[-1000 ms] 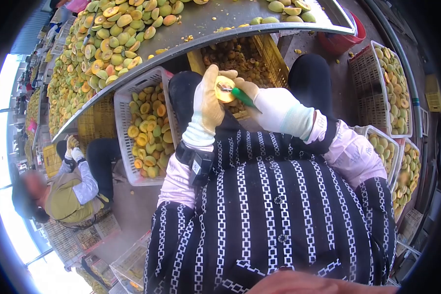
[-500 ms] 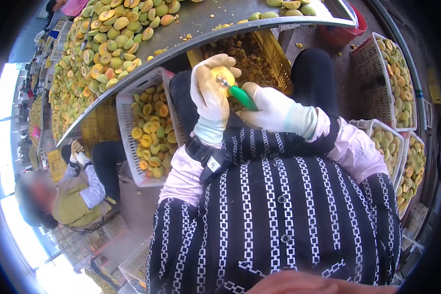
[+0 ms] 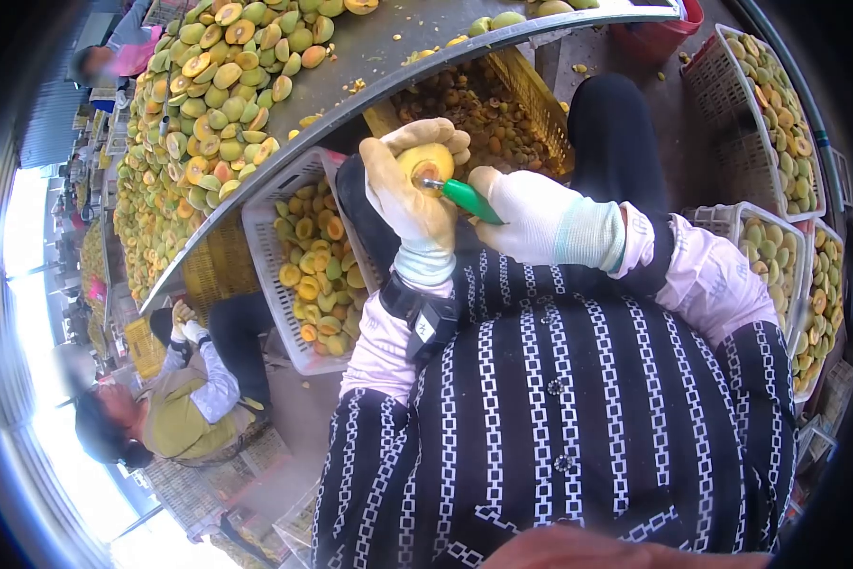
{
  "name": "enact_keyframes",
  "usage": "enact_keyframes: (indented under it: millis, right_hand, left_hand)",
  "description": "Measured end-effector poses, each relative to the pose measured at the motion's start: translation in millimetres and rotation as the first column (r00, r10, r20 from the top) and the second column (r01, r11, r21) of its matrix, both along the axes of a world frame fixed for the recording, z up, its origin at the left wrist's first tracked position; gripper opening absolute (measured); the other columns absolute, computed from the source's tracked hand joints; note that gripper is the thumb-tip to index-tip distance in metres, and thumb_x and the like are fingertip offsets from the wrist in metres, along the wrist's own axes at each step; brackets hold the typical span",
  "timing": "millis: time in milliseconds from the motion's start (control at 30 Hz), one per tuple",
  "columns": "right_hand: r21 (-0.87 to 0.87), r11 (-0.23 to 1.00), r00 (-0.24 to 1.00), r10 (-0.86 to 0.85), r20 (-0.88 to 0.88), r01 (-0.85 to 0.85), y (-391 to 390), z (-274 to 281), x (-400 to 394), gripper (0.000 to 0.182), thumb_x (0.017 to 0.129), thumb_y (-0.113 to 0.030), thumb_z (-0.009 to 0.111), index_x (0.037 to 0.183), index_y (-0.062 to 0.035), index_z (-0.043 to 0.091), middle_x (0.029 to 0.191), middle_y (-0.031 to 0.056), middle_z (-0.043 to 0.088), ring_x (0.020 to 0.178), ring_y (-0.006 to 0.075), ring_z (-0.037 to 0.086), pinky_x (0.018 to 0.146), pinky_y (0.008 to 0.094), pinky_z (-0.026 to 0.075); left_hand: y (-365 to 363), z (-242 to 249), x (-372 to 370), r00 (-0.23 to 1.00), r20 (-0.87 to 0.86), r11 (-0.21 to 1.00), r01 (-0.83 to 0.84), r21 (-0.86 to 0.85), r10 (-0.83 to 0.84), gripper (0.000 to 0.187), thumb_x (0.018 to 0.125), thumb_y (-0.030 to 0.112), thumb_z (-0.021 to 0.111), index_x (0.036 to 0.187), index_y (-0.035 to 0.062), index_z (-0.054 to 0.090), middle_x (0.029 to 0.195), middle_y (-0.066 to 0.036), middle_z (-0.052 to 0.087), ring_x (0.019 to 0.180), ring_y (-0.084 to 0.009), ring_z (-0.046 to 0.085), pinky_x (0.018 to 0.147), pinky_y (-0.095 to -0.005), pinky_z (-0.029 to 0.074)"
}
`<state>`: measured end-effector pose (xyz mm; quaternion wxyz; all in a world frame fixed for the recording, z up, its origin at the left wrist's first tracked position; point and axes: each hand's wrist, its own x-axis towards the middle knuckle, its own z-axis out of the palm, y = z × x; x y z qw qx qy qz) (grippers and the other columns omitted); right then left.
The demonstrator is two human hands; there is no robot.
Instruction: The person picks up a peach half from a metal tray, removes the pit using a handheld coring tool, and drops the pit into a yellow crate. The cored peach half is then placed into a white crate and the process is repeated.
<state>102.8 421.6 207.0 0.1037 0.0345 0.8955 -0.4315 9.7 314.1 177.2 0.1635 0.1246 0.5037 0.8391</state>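
My left hand [image 3: 409,194], in a white glove stained tan at the fingers, is wrapped round a yellow peach half [image 3: 430,157] with its cut face up. A green-handled pitting tool [image 3: 471,200] is in the grip of my right hand [image 3: 531,216], also gloved. Its metal tip rests in the brown hollow at the centre of the fruit. Both hands are above my lap, close to the table's edge. Below them, between my knees, a yellow crate [image 3: 532,112] contains brownish scraps and fruit pieces.
Halved peaches [image 3: 220,100] are heaped on the metal table [image 3: 388,45]. A white crate of cut fruit [image 3: 260,248] stands by my left leg. More filled crates [image 3: 725,142] and a red bucket [image 3: 656,40] are at right. A gloved co-worker [image 3: 184,408] sits at left.
The view has shifted slightly. The peach half now shows more of its cut face, and the tool tip has moved within the hollow. Both hands keep their hold.
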Motion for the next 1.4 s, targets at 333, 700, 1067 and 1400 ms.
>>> enact_keyframes:
  millis: [333,700,1067,1400]
  right_hand:
    - [-0.138,0.989,0.999,0.049,0.014,-0.046,13,-7,-12,0.026,0.08,-0.015,0.056,0.097,0.0043,0.053,0.071,0.0195,0.063,0.071,0.0343,0.066,0.065,0.0413,0.053]
    - [-0.614,0.764,0.915,0.077,0.395,0.2,30,9,-3,0.03,0.084,-0.02,0.062,0.1,0.0012,0.049,0.059,0.0037,0.054,0.04,0.0133,0.054,0.038,0.0245,0.044]
    - [-0.743,0.634,0.889,0.188,0.417,0.214,29,6,4,0.018,0.079,-0.016,0.063,0.075,-0.0015,0.052,0.054,0.0025,0.051,0.038,0.0113,0.048,0.034,0.0252,0.04]
    - [-0.547,0.807,0.974,-0.164,0.154,0.223,-8,-8,5,0.025,0.081,-0.015,0.061,0.096,0.0001,0.049,0.057,0.0038,0.052,0.037,0.0121,0.049,0.034,0.0236,0.038]
  left_hand:
    - [-4,5,-15,0.984,0.083,0.981,0.165,-0.098,-0.158,0.059,0.098,0.051,0.035,0.095,-0.0021,0.06,0.087,-0.019,0.067,0.077,-0.0321,0.067,0.071,-0.0415,0.057]
    - [17,1,7,0.999,-0.008,0.999,-0.044,0.021,0.044,0.048,0.099,0.047,0.039,0.116,0.0039,0.052,0.101,-0.016,0.064,0.082,-0.0312,0.066,0.071,-0.0385,0.057]
    - [-3,-15,-3,0.912,0.289,0.957,0.274,0.095,-0.29,0.044,0.098,0.042,0.042,0.097,0.0026,0.06,0.085,-0.016,0.064,0.068,-0.0286,0.063,0.066,-0.0407,0.055]
    - [8,-23,3,0.946,0.314,0.994,0.049,0.098,-0.077,0.045,0.098,0.046,0.041,0.105,0.0056,0.058,0.09,-0.014,0.066,0.072,-0.0277,0.065,0.06,-0.0362,0.056]
